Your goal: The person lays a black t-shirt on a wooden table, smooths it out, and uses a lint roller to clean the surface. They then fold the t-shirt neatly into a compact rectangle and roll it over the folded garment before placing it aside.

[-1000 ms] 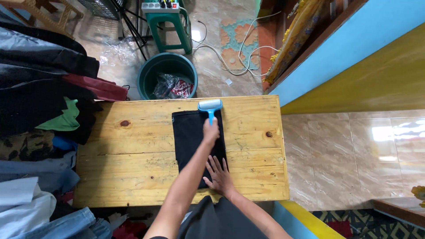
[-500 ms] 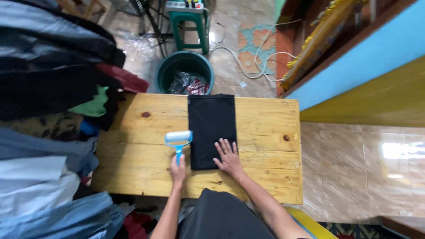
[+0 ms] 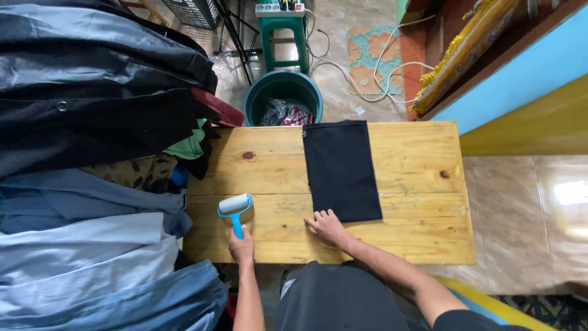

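Left hand, lower centre-left: closed around the blue handle of a lint roller, its head resting on the wooden table, off the cloth. Right hand: flat, fingers spread, pressing the near-left corner of the folded black cloth, mid-frame, likely pinning it.

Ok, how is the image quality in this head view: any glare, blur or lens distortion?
Head view: daylight is soft and even; the lint roller and black folded cloth on the wooden table are sharp, with faint shadows. A bright glare patch sits on the floor tiles at right. Wide-angle distortion stretches the clothes pile at left. No motion blur on either hand.
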